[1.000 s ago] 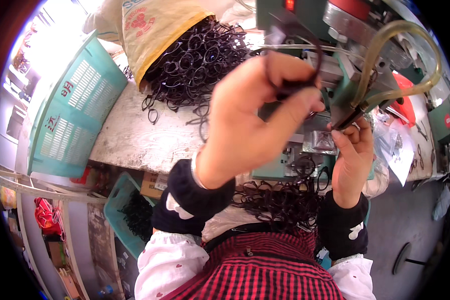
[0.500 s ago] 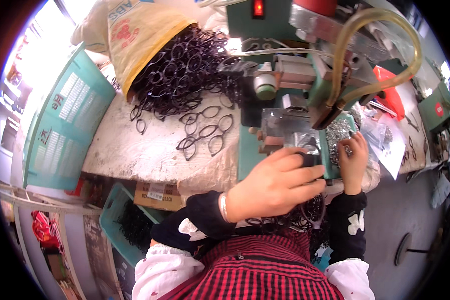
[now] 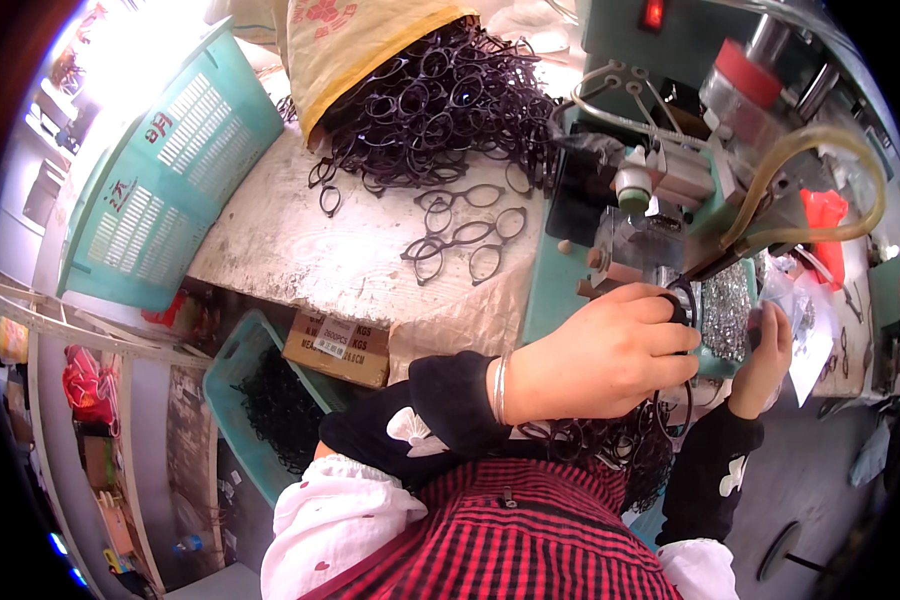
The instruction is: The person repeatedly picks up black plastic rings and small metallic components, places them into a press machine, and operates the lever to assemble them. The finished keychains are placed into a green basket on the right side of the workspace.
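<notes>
Holding a dark eyeglass frame (image 3: 682,300) in a closed left-hand grip, the left hand (image 3: 610,355) is pressing it up against the green machine (image 3: 660,190). Right hand (image 3: 767,345) is sitting just right of that grip, fingers curled; can't tell what it's gripping. More dark frames are lying loose on the table (image 3: 310,250), up-left of the grip, spilling from a yellow sack (image 3: 355,40).

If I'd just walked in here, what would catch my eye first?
Probably the big heap of dark plastic spectacle frames spilling from a yellow sack at the top of the pale worktable. Next, the left hand gripping a dark frame at the green bench machine, while the right hand works just beside it.
</notes>
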Demonstrator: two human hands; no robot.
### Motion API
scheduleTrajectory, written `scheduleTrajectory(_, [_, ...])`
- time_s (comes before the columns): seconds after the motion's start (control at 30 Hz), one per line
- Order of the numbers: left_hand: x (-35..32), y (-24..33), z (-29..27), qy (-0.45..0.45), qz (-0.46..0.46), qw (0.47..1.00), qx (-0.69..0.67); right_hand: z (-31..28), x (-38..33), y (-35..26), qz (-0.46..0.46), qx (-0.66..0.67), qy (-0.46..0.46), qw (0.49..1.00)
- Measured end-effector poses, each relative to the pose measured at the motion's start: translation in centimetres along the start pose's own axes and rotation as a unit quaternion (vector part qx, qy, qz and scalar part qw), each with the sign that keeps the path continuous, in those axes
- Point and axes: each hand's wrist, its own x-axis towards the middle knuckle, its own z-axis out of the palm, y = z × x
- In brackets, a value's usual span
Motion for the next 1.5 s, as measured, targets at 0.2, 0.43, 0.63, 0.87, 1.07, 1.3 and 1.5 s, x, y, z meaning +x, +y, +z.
scheduleTrajectory(0.2, [-3.7, 1.6, -0.3, 0.095, -0.016, 0.992, 0.078, -3.8, 0.3, 4.9, 0.007, 0.197, -0.023, 0.980])
scheduleTrajectory(0.43, [-11.5, -7.2, -7.2, 0.211, -0.347, 0.870, 0.281, 0.0, 0.2, 5.1, -0.026, 0.126, -0.007, 0.992])
scheduleTrajectory(0.63, [-11.9, -9.8, -8.0, -0.011, -0.368, 0.831, 0.417, 5.6, -1.5, -0.9, -0.039, 0.043, -0.034, 0.998])
scheduleTrajectory(0.87, [-16.2, -12.3, -7.0, 0.089, -0.337, 0.857, 0.380, -0.2, -3.7, 0.4, -0.027, -0.108, -0.022, 0.994])
scheduleTrajectory(1.07, [-10.6, -10.6, -10.6, 0.279, -0.477, 0.821, 0.142, -0.3, -5.5, -3.8, -0.060, -0.057, -0.061, 0.995])
scheduleTrajectory(1.3, [-11.2, -12.5, -10.4, 0.109, -0.520, 0.846, -0.033, 9.0, -4.7, -9.2, -0.059, 0.124, -0.163, 0.977])
scheduleTrajectory(1.5, [-8.1, -10.1, -10.8, 0.187, -0.518, 0.833, -0.060, 9.8, -6.2, -10.0, 0.034, 0.225, -0.159, 0.961])
